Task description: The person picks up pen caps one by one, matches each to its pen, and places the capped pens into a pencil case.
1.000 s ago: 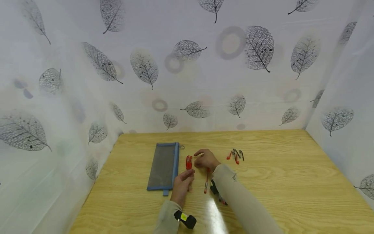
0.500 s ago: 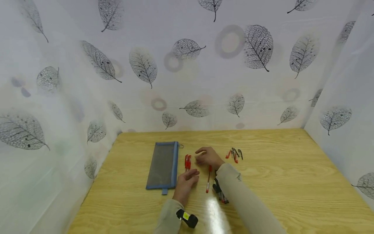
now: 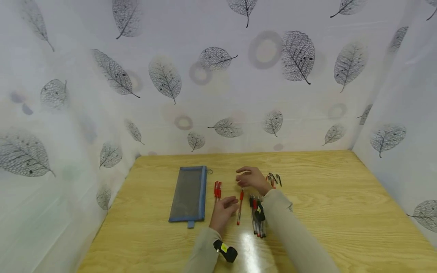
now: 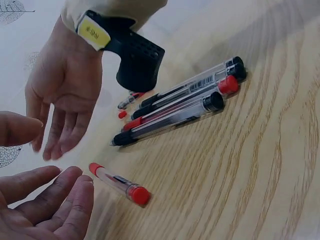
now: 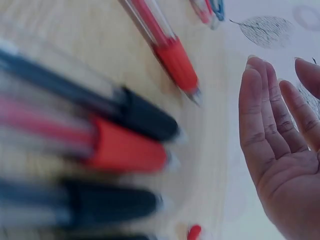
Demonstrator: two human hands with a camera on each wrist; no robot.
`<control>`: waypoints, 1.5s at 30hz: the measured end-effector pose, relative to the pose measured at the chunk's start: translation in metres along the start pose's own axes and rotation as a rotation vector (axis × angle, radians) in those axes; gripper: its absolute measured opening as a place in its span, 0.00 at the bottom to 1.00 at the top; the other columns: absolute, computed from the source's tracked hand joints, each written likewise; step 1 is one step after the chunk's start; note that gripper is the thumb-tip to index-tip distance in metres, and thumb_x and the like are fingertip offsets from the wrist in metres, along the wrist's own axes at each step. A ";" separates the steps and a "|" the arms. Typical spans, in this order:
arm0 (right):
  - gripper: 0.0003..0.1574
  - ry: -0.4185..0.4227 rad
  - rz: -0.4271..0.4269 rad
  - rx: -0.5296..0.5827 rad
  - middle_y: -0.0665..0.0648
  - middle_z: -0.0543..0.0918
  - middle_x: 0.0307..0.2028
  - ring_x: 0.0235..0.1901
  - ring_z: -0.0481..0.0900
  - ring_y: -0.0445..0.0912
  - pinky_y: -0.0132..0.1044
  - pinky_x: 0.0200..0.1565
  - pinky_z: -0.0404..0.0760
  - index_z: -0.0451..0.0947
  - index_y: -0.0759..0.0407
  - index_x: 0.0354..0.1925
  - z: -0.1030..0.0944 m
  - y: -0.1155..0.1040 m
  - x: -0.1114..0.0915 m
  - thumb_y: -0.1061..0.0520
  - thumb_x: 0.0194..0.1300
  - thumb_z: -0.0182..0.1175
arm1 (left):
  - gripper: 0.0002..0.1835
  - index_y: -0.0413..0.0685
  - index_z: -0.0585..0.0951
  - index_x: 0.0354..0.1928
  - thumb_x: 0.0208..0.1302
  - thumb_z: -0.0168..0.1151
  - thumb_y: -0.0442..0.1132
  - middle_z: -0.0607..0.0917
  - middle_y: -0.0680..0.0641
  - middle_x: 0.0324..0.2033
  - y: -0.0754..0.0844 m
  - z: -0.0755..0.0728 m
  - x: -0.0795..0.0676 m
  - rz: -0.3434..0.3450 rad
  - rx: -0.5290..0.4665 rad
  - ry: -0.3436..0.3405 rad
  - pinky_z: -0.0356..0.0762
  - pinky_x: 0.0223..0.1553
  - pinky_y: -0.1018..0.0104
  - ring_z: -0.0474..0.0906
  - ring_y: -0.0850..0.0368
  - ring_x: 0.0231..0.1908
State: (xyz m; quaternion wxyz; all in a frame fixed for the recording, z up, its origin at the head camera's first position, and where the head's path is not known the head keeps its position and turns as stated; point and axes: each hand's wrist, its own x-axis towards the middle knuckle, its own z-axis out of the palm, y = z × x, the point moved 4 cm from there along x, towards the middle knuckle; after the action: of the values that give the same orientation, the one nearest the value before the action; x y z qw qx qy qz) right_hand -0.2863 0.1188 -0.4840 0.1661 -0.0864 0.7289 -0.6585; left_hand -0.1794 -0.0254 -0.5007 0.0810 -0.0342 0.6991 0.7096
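Observation:
My left hand [image 3: 223,214] hovers near a red uncapped pen [image 3: 239,208], fingers loosely bent and holding nothing. In the left wrist view its fingers [image 4: 70,197] are beside that pen's tail end. Beyond the pen's tip, my right hand [image 3: 252,178] is raised with relaxed fingers; the right wrist view shows its bare palm [image 5: 290,180]. Two red capped pens [image 3: 217,189] lie left of the lone pen, their lower ends partly behind my left hand. Under my right wrist sits a row of uncapped black and red pens [image 4: 175,102], tips pointing away from me.
A grey mesh pouch [image 3: 187,193] with blue edging lies flat on the left of the wooden table [image 3: 327,212]. Several loose black and red pen caps [image 3: 274,179] lie to the back right, partly behind my right wrist. Leaf-patterned sheeting [image 3: 218,94] surrounds the table.
My right hand has shifted right and slightly away, uncovering the lone red pen's grip and more of the pen row. My left hand has moved right, off the capped red pens.

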 end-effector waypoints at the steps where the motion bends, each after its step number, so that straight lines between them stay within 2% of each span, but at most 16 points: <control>1: 0.27 0.009 -0.005 0.005 0.76 0.79 0.47 0.44 0.81 0.66 0.52 0.46 0.81 0.66 0.75 0.62 -0.004 0.000 -0.001 0.64 0.68 0.58 | 0.22 0.24 0.73 0.58 0.64 0.60 0.32 0.80 0.31 0.51 -0.001 0.001 0.001 -0.006 0.002 0.007 0.78 0.47 0.59 0.78 0.46 0.50; 11: 0.27 0.081 -0.042 -0.035 0.73 0.79 0.50 0.48 0.79 0.67 0.57 0.49 0.77 0.67 0.71 0.63 -0.039 -0.004 -0.022 0.57 0.72 0.55 | 0.23 0.28 0.74 0.57 0.60 0.63 0.29 0.81 0.36 0.50 -0.013 0.003 0.007 -0.045 0.031 0.072 0.78 0.49 0.57 0.78 0.43 0.51; 17: 0.26 0.120 -0.062 -0.022 0.75 0.77 0.52 0.48 0.78 0.67 0.61 0.50 0.75 0.67 0.68 0.63 -0.055 -0.005 -0.035 0.56 0.72 0.54 | 0.26 0.28 0.75 0.56 0.53 0.69 0.26 0.82 0.35 0.49 -0.013 0.006 0.010 -0.027 0.067 0.090 0.81 0.44 0.60 0.80 0.45 0.46; 20: 0.26 0.135 -0.077 -0.004 0.77 0.76 0.53 0.47 0.78 0.67 0.62 0.50 0.75 0.66 0.69 0.64 -0.063 -0.004 -0.041 0.58 0.73 0.53 | 0.27 0.30 0.77 0.55 0.51 0.71 0.26 0.83 0.38 0.47 -0.017 0.007 0.013 -0.026 0.120 0.112 0.82 0.41 0.61 0.81 0.48 0.43; 25: 0.28 0.183 -0.073 -0.030 0.74 0.78 0.51 0.45 0.80 0.63 0.56 0.48 0.78 0.66 0.71 0.64 -0.077 0.002 -0.048 0.57 0.72 0.54 | 0.26 0.36 0.79 0.54 0.50 0.73 0.29 0.84 0.44 0.46 -0.019 0.010 0.016 -0.060 0.204 0.138 0.82 0.40 0.61 0.81 0.53 0.41; 30: 0.30 0.237 -0.050 -0.010 0.72 0.79 0.51 0.42 0.82 0.57 0.51 0.45 0.81 0.64 0.73 0.64 -0.089 0.012 -0.058 0.57 0.71 0.56 | 0.26 0.38 0.79 0.56 0.52 0.72 0.30 0.83 0.46 0.46 -0.017 0.014 0.019 -0.082 0.215 0.135 0.80 0.43 0.60 0.79 0.54 0.43; 35: 0.30 0.275 -0.028 0.013 0.68 0.82 0.46 0.37 0.84 0.51 0.47 0.42 0.82 0.65 0.72 0.63 -0.096 0.021 -0.066 0.57 0.69 0.58 | 0.26 0.40 0.79 0.56 0.52 0.72 0.31 0.83 0.48 0.46 -0.019 0.016 0.024 -0.073 0.228 0.153 0.80 0.44 0.59 0.79 0.54 0.44; 42: 0.31 0.287 0.001 0.000 0.69 0.82 0.46 0.39 0.83 0.55 0.48 0.43 0.82 0.64 0.75 0.63 -0.102 0.030 -0.074 0.58 0.70 0.57 | 0.25 0.41 0.80 0.55 0.53 0.71 0.31 0.84 0.48 0.46 -0.018 0.019 0.026 -0.062 0.240 0.182 0.80 0.41 0.60 0.79 0.55 0.42; 45: 0.28 0.314 0.032 0.009 0.67 0.83 0.46 0.36 0.83 0.52 0.46 0.39 0.83 0.67 0.73 0.62 -0.104 0.036 -0.075 0.59 0.70 0.57 | 0.24 0.40 0.80 0.54 0.52 0.71 0.30 0.84 0.47 0.45 -0.018 0.020 0.028 -0.049 0.255 0.192 0.81 0.40 0.60 0.79 0.55 0.41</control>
State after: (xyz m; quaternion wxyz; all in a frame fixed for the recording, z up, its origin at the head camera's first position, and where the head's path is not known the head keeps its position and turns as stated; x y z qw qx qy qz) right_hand -0.2507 0.2457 -0.5016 0.0609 0.0301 0.7443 -0.6643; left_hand -0.2024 -0.0037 -0.5221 0.0344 -0.1083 0.7871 0.6063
